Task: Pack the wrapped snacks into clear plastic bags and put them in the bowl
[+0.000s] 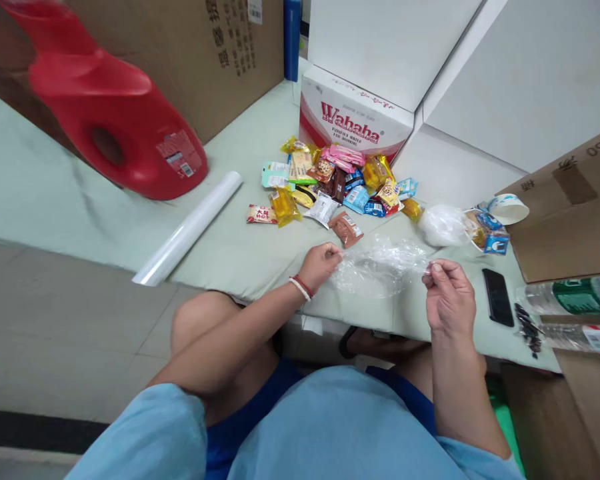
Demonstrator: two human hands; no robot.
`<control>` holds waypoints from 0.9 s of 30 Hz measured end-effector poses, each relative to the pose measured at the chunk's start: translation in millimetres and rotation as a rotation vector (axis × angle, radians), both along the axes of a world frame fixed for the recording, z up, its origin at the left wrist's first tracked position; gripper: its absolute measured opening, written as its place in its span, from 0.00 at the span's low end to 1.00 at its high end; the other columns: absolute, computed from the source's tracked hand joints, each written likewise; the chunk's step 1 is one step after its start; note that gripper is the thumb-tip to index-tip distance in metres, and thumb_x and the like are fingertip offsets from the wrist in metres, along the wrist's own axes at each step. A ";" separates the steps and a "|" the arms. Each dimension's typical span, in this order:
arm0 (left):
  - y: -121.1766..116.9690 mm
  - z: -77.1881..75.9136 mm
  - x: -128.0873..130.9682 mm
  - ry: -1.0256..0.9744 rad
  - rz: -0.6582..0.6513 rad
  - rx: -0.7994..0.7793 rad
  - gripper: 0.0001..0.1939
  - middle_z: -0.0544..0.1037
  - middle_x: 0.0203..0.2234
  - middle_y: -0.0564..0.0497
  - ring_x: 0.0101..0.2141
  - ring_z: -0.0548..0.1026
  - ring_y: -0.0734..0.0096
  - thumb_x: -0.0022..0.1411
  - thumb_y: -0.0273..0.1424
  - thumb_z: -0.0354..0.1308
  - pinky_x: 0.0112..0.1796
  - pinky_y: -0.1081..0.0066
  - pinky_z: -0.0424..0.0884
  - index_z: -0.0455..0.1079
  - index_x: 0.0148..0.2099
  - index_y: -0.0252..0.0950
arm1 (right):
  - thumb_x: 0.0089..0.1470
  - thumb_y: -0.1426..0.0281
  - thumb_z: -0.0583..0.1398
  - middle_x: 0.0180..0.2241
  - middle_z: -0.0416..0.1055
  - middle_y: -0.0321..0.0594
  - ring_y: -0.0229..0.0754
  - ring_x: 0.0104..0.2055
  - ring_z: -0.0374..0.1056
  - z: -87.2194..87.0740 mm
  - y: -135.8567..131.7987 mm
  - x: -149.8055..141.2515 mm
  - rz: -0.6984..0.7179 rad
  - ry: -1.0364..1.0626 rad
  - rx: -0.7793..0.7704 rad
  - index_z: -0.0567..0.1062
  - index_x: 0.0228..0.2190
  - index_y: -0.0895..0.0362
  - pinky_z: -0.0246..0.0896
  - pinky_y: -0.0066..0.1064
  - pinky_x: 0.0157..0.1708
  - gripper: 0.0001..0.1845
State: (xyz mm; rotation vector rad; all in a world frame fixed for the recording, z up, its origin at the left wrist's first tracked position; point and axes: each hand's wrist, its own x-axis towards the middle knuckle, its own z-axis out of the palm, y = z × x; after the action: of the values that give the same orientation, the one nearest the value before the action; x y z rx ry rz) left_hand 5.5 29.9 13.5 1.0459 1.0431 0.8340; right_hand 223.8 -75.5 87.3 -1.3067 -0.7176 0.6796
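Holding crumpled clear film [383,263] between two hands above the near side of a table [220,250].

The left hand [321,268], fingers curled nearly closed, pinches the film's left end; the right hand [449,297] grips the other end between thumb and forefinger, remaining fingers loosely bent. Whether the film touches the table, I cannot tell. Just beyond it lies a brown packet [347,229], then a heap of snacks [339,183] before a Wahaha box [353,123]. A phone [498,297] lies right of the right hand; a white roll [190,230] lies at left, near a red jug [140,160].
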 end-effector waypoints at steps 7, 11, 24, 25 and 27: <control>7.7 26.4 -11.7 -0.290 0.039 -0.273 0.11 0.67 0.19 0.59 0.16 0.65 0.81 0.61 0.34 0.63 0.20 0.80 0.62 0.64 0.33 0.36 | 0.51 0.60 0.72 0.31 0.71 0.33 0.39 0.37 0.71 -2.5 -9.1 12.8 -0.045 -0.066 0.088 0.77 0.35 0.53 0.70 0.37 0.43 0.14; 11.3 29.1 -16.3 -0.249 0.135 -0.157 0.16 0.61 0.15 0.61 0.12 0.54 0.85 0.67 0.41 0.58 0.15 0.81 0.48 0.64 0.31 0.35 | 0.52 0.63 0.71 0.35 0.71 0.35 0.38 0.38 0.70 -8.0 -15.1 24.4 -0.120 -0.156 0.178 0.78 0.34 0.53 0.70 0.35 0.41 0.11; 9.6 55.0 -68.1 -0.129 -0.789 -0.386 0.35 0.82 0.24 0.42 0.08 0.60 0.76 0.70 0.55 0.44 0.11 0.75 0.46 0.73 0.58 0.31 | 0.52 0.64 0.71 0.50 0.69 0.41 0.48 0.54 0.67 -30.9 -46.3 75.2 0.197 -0.290 0.131 0.83 0.32 0.47 0.73 0.49 0.51 0.04; 7.8 54.8 -67.3 -0.086 -0.726 -0.335 0.36 0.82 0.25 0.43 0.08 0.59 0.77 0.70 0.55 0.45 0.11 0.76 0.46 0.68 0.64 0.34 | 0.52 0.64 0.71 0.50 0.69 0.42 0.48 0.55 0.67 -29.2 -42.9 74.5 0.232 -0.358 0.103 0.84 0.33 0.46 0.72 0.50 0.52 0.03; 4.2 51.6 -62.1 0.003 -0.528 -0.212 0.37 0.82 0.26 0.46 0.09 0.58 0.81 0.70 0.54 0.48 0.12 0.77 0.47 0.59 0.72 0.39 | 0.54 0.63 0.70 0.51 0.69 0.43 0.49 0.56 0.67 -29.4 -33.2 71.8 0.235 -0.518 0.021 0.85 0.35 0.47 0.69 0.50 0.56 0.05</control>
State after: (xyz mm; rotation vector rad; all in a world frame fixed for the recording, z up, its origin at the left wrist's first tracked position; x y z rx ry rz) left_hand -56.6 34.2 65.1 1.0707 0.7820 0.2871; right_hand 295.7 -108.7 57.9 -1.4057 -1.3104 0.5171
